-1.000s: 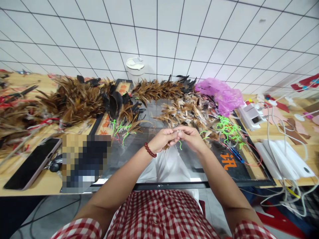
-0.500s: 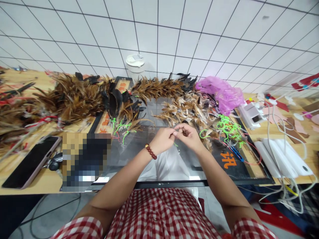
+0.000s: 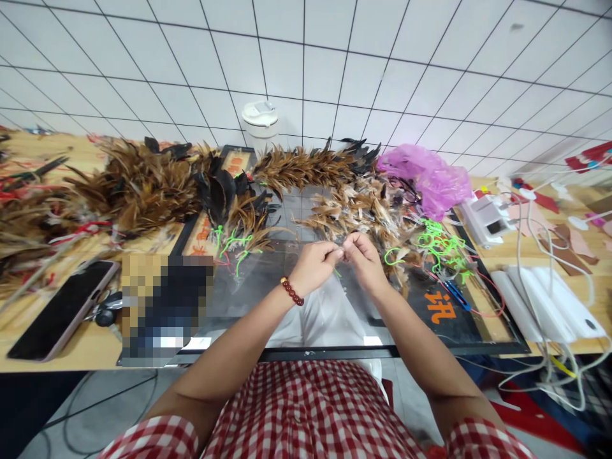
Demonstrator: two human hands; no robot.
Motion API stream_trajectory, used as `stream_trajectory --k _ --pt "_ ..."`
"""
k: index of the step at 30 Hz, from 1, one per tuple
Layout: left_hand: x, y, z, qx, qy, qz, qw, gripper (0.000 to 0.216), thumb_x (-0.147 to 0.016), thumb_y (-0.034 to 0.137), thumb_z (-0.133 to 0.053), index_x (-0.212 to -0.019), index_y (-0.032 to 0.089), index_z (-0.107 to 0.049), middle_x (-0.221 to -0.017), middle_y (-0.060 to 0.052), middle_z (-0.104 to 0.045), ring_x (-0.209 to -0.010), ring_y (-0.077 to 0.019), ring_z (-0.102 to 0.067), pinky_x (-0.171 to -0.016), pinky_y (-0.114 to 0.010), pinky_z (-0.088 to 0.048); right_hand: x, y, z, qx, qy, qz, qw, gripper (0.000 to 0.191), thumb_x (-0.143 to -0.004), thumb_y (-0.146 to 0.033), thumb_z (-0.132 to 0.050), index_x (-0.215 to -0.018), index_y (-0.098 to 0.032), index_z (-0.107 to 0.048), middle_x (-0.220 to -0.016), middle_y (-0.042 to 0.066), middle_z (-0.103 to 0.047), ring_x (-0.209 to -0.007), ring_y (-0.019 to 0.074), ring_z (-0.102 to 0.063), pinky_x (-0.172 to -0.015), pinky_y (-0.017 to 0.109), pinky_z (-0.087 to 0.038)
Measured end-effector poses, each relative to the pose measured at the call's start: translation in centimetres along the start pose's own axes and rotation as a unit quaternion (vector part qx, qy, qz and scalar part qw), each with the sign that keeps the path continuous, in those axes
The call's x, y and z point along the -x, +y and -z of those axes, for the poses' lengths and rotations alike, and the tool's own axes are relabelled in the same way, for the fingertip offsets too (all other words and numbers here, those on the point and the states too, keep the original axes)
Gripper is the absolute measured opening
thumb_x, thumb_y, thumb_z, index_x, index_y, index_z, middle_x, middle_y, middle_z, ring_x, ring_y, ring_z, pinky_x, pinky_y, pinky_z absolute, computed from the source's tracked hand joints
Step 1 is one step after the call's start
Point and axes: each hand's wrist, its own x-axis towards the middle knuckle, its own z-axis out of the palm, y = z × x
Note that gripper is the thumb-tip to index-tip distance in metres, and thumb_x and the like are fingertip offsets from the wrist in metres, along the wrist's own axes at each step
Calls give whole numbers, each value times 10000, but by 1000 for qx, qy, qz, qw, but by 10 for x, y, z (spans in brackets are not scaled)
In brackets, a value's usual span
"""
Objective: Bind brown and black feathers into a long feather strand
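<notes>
My left hand [image 3: 313, 266], with a red bead bracelet on its wrist, and my right hand [image 3: 366, 258] meet fingertip to fingertip above a glass-topped panel [image 3: 258, 287]. Both pinch a small bundle with a bit of green string [image 3: 337, 273] hanging below it; the fingers hide the bundle itself. Loose brown feathers [image 3: 354, 213] lie just beyond my hands. A tangle of green strings [image 3: 437, 245] sits to the right.
Bundled brown and black feathers [image 3: 143, 188] fill the table's left and back. A phone [image 3: 60, 309] lies front left beside a blurred patch. A white lidded cup [image 3: 259, 125] stands at the back. A pink plastic bag [image 3: 425, 178], white boxes [image 3: 542, 299] and cables lie right.
My hands stayed joined and drifted slightly up and away, twisting at the fingertips. The green string end now hangs shorter under them.
</notes>
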Motion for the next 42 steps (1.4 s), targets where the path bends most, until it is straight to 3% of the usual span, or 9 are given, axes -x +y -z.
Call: stream_trajectory --k 3,8,11,15,22,28,31,37,42 --pt "-1 -2 0 26 10 17 999 255 -829 204 -552 -579 155 -567 -523 25 -478 -572 -106 -435 -597 -231 -319 -2 1 3 -7 -7 -24 1000 290 -873 -503 -576 -844 -221 -514 -641 -49 -446 -570 99 -412 -556 229 -368" --pt "-4 -7 -2 187 1 101 977 268 -808 342 -614 -628 143 -611 -505 27 -493 -476 -77 -404 -507 -218 -305 -5 1 12 -23 -27 -9 999 398 -884 -510 -554 -1186 -251 -548 -717 -30 -526 -586 111 -458 -592 257 -428" --pt "-5 -5 -2 288 -7 146 946 320 -734 413 -700 -624 128 -603 -535 16 -520 -438 -53 -389 -448 -206 -267 -4 -1 15 27 -6 38 999 402 -872 -467 -604 -1221 -268 -600 -701 -31 -537 -606 119 -489 -618 263 -444" --pt "-5 1 0 358 -26 171 918 366 -661 444 -771 -640 115 -612 -499 23 -496 -409 -42 -386 -406 -191 -219 -2 -7 15 141 -26 86 986 355 -902 -465 -568 -1159 -258 -700 -889 36 -686 -843 173 -617 -799 324 -494" --pt "-4 -2 -1 381 -33 179 906 365 -646 437 -794 -661 108 -635 -489 22 -497 -411 -41 -404 -397 -174 -217 -4 -9 19 182 -56 119 974 322 -918 -439 -561 -1124 -261 -734 -930 46 -728 -862 174 -644 -824 344 -503" --pt "-3 -2 0 376 -39 177 909 375 -681 444 -773 -672 99 -625 -500 22 -488 -410 -36 -394 -399 -177 -207 -1 -7 18 208 -29 149 966 346 -933 -421 -539 -1215 -284 -685 -990 50 -720 -904 178 -636 -853 344 -501" --pt "-3 0 -1 375 -44 164 912 397 -683 465 -769 -648 108 -598 -503 24 -485 -425 -37 -394 -409 -177 -217 1 -6 18 216 -44 165 961 356 -952 -405 -507 -1250 -286 -662 -897 42 -696 -829 167 -622 -810 335 -501" --pt "-2 1 -4 362 -36 152 919 399 -697 475 -759 -644 121 -581 -497 29 -473 -442 -42 -383 -423 -183 -229 0 -7 18 203 -47 149 967 341 -939 -431 -521 -1174 -269 -708 -878 44 -687 -825 171 -617 -788 330 -493" --pt "-2 1 -2 361 -44 160 918 417 -680 492 -765 -643 118 -584 -505 25 -484 -444 -40 -383 -428 -184 -220 0 -7 17 110 -44 94 988 403 -898 -430 -597 -1262 -266 -653 -725 -14 -612 -695 127 -571 -732 294 -481"
